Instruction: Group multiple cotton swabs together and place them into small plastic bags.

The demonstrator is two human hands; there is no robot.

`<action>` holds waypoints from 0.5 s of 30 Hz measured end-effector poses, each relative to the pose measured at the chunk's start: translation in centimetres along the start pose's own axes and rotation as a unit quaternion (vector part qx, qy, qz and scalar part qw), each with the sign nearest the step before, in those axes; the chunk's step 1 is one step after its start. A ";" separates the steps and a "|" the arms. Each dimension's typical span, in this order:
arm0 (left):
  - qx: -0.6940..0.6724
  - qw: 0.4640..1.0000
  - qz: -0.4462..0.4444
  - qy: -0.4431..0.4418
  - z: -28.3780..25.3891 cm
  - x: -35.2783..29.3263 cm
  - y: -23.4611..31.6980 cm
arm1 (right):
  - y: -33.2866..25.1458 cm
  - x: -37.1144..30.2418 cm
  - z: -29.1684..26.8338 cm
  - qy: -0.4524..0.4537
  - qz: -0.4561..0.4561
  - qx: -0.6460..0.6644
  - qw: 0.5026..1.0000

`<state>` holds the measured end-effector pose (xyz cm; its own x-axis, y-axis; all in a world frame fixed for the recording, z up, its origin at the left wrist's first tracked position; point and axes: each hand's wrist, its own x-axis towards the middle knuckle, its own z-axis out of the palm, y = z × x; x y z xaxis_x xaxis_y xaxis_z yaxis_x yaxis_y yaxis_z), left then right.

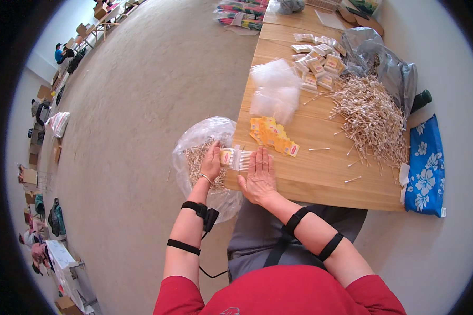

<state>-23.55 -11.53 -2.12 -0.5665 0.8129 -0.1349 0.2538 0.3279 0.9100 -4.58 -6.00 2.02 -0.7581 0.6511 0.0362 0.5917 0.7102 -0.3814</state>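
Note:
At the table's left edge, my left hand (211,161) grips a small clear plastic bag (227,157) with a yellow label inside. A row of cotton swabs (244,160) lies partly in the bag's mouth. My right hand (260,177) rests flat beside them, fingers stretched out, its fingertips against the swabs' outer ends. Just beyond the right hand lie loose yellow label cards (273,135). Beneath my left hand, a large clear bag (215,126) of loose swabs stands below the table edge.
Flat empty clear bags (275,86) lie farther up the wooden table (320,191). Filled swab packs (320,60) are heaped behind them. A big pile of loose swabs (370,115) spills from a grey bag (397,71). At right stands a blue flowered package (425,168).

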 end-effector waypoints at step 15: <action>-0.420 0.906 -0.043 -0.016 0.8 0.3 0.4 | -2.4 2.3 1.1 -0.003 0.001 0.004 1.000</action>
<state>-23.02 -10.80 -2.10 -0.5290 0.8202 -0.2177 -0.4846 -0.0814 0.8710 -8.06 -6.54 2.01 -0.7587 0.6508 0.0298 0.5911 0.7069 -0.3884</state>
